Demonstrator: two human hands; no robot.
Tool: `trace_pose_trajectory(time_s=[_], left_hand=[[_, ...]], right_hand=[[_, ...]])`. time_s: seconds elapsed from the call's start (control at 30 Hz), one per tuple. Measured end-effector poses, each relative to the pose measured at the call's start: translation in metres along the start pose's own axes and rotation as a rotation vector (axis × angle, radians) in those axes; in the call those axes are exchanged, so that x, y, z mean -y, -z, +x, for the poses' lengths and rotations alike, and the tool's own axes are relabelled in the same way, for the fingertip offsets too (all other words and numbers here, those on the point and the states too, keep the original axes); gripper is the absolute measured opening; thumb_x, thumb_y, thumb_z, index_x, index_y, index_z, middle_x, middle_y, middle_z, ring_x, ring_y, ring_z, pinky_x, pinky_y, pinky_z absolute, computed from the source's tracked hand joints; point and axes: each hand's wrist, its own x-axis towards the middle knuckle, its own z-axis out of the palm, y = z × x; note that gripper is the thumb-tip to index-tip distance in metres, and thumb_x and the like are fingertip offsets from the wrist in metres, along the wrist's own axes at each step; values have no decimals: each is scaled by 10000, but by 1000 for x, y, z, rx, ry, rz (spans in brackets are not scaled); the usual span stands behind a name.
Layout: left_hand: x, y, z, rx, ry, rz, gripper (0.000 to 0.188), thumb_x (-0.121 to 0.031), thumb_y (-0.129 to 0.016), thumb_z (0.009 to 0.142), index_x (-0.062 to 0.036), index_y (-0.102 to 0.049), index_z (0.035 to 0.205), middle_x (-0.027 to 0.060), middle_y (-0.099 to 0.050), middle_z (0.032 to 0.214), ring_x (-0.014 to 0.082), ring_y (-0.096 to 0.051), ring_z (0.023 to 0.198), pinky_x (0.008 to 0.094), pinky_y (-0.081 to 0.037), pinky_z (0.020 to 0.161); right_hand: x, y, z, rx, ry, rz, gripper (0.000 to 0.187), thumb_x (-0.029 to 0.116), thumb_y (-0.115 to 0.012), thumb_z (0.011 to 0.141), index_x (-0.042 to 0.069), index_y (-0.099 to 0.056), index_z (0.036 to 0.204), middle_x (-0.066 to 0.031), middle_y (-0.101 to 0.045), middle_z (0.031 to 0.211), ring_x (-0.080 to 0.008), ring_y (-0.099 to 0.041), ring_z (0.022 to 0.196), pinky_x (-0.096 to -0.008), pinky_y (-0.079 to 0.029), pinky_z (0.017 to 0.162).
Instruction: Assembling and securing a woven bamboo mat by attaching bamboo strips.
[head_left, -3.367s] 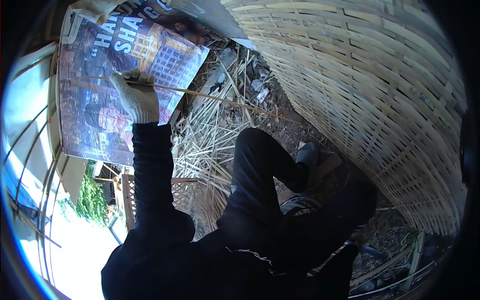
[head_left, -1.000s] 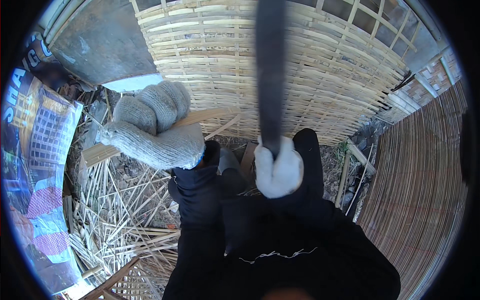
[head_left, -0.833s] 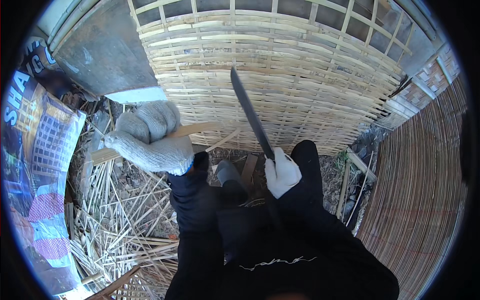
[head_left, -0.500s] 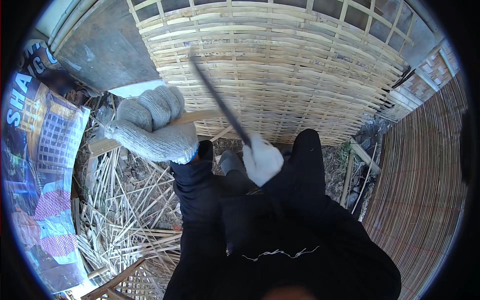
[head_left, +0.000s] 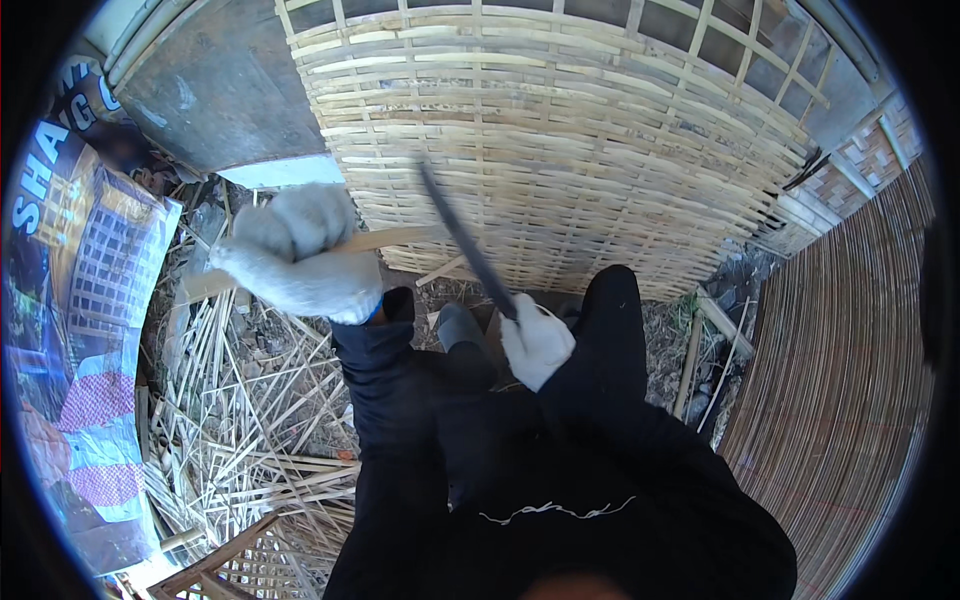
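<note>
split bamboo slat (head_left: 395, 238) runs through the gloved left hand (head_left: 300, 255), which is curled into a fist round it, one end showing past the thumb side and the other reaching rightward. the gloved right hand (head_left: 538, 342) is closed round the handle end of a long knife (head_left: 462, 235), whose blade slants up and left, just beside the slat's free end; whether it touches the bamboo i cannot tell. with edge and slat this close, the fist would do best to grip firmly and well back from that end; the thumb lies on the side away from the blade, a sound place for it. strokes should be short and light, following the grain, since split bamboo can run off line or throw slivers, and knitted gloves probably give more grip than protection. lower down, the grey shoe (head_left: 462, 330) and the right knee (head_left: 612, 320) are near enough to deserve care, so any cut is best aimed away from both. loose bamboo strips (head_left: 245, 390) lie scattered to the left, and beyond the blade stands a woven bamboo panel (head_left: 560, 150), which the tip should not snag.
</note>
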Motion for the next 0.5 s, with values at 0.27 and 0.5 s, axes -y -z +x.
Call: trace_pose_trajectory(time_s=[0.27,0.5], left_hand=[[-46,-17,-4,-45,-197,300,590,-564,-405,1087,-201,-274,640,-36,-229,468,103,-175,372,284,-172,349],[-37,-33,-21,44,-96,194,576,-533,-435,1089,-232,-281,623,-68,-231,479,68,-165,391,257,-163,365]], right_hand=[[77,43,8,-242,121,296,159,64,-575,984,-10,-562,1124,-173,-673,821,-384,-677,702,-449,-527,653],[36,-17,7,0,118,36,183,58,-582,970,-15,-581,1138,-183,-663,850,-377,-679,773,-466,-526,739]])
